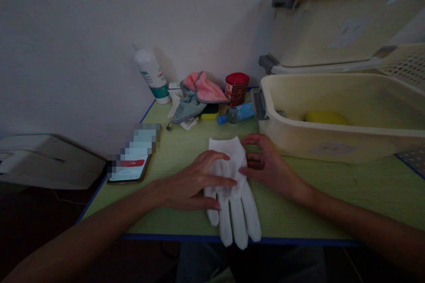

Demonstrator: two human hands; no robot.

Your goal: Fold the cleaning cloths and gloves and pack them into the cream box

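A white glove [236,203] lies flat on the table, its fingers pointing toward me and slightly over the front edge. My left hand [202,179] rests on the glove's left side and middle, fingers spread. At the glove's right edge, near the cuff, my right hand [264,166] touches the fabric with fingers apart and slightly bent. Part of the glove is hidden under my left hand. Neither hand grips it visibly.
A cream storage box [332,143] with raised lid stands at right, a yellow item [325,118] inside. Behind are cloths [204,88], a sponge [210,112], a small bottle [235,113], a red container [237,89] and a white bottle [152,77]. A phone [134,154] lies left.
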